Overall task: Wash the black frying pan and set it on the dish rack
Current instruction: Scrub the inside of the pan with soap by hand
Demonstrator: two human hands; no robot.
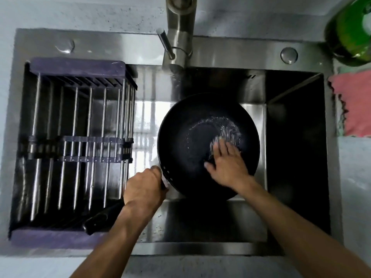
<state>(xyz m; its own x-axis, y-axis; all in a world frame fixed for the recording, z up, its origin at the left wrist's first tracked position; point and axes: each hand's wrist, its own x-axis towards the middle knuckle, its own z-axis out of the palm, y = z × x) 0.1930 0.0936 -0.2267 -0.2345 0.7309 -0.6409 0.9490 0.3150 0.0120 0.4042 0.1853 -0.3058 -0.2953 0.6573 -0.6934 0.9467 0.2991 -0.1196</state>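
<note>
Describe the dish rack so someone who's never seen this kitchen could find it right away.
Start at the steel sink with the tap at its back edge. The dish rack fills the sink's left side, beside the black frying pan that the left hand grips by the handle. It alone has parallel metal rods and purple end pieces.

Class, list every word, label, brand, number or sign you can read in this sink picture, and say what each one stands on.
None can be read.
green bottle: pale patch on it, perhaps a label, too blurred and cut off to read.
frying pan, dish rack, tap, pink cloth: no lettering shows.
</note>
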